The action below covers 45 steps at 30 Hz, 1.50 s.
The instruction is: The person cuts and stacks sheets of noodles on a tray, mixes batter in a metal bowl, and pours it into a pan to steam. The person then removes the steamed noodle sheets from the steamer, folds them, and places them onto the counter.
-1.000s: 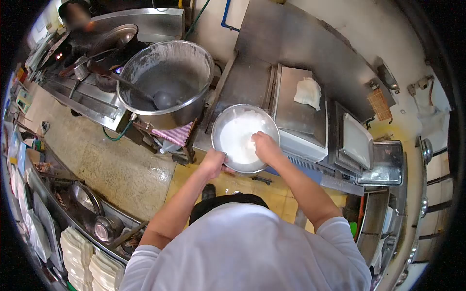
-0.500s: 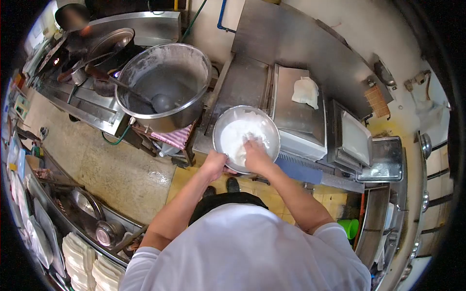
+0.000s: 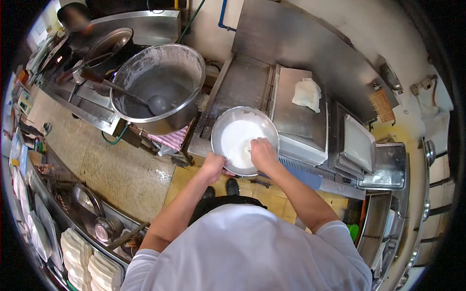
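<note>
A round metal bowl [image 3: 219,122] holds a smooth white liquid [image 3: 239,135] in front of my body. My left hand [image 3: 213,165] grips its near left rim, thumb on top and fingers partly hidden underneath. Over the right part of the bowl, my right hand [image 3: 263,154] has its fingers bent together at the liquid's surface. A small pale bit shows by those fingertips, too little to name.
A large metal pot [image 3: 162,80] with a ladle [image 3: 158,103] in it stands to the left. A white cloth [image 3: 307,94] lies on a steel lid. Trays [image 3: 383,167] stand to the right. A person [image 3: 74,18] is at the far left stove.
My right hand, blurred and deeper in the white liquid before, has shifted right and up, fingers now bunched. The liquid looks smoother. My left hand keeps its hold on the rim.
</note>
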Motion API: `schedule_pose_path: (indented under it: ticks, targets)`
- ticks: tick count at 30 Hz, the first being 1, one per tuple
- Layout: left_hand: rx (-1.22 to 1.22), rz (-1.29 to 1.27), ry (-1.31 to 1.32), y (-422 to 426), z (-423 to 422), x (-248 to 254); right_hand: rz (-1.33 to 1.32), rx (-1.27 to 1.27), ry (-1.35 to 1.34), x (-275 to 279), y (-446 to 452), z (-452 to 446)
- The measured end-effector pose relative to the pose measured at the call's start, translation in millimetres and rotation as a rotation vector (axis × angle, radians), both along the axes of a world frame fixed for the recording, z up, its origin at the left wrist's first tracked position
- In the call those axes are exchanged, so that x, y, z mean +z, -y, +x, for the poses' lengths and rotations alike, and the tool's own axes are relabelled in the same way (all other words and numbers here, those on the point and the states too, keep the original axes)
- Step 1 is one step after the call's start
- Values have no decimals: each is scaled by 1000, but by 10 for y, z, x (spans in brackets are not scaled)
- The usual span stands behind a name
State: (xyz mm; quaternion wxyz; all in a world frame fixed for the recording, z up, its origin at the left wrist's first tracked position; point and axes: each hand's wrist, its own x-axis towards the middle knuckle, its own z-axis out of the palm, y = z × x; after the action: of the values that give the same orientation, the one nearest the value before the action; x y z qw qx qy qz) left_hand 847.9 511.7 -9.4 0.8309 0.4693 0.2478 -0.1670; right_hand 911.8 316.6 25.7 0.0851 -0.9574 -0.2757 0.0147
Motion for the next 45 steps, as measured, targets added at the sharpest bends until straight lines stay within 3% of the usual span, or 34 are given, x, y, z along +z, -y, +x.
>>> schedule_pose_path:
  ticks: [1,4,8,11,15,16,19,20,23,26,31,33,36,40,44,45]
  targets:
    - [3,-4,4,14,2,36,-21,1,74,46,8,-20]
    - [-28,21,27,74,48,-16,-102,52,-174,-60,14,10]
    - [-37,39,4,149,77,61,33,204,-246,-152,-152,20]
    - [-11,1,31,173,71,27,54,263,-25,79,-167,256]
    - [-15,-14,41,214,97,162,151,272,232,-93,-27,473]
    - [-16,-11,40,227,106,183,-7,298,55,-138,-19,439]
    - [-22,11,27,226,181,33,-162,440,11,32,-50,307]
    - [-41,19,18,209,199,-10,-148,313,-165,88,-64,351]
    - [-67,23,11,186,223,-36,-76,182,-126,73,-98,375]
    - [-66,7,29,189,270,-11,-145,349,-168,-157,-163,390]
    - [-72,-12,22,52,233,-41,-294,624,-288,23,-16,384]
    - [-48,37,15,54,204,-29,-291,631,-283,79,102,429]
    - [-25,60,-25,84,168,56,-241,385,-233,81,118,506]
    - [-43,37,16,67,188,15,-282,484,-160,-10,-105,376]
    - [-110,14,-26,4,233,-35,-117,272,-85,19,-210,484]
    - [-107,20,-19,-9,240,-42,-147,356,-127,-18,-231,480]
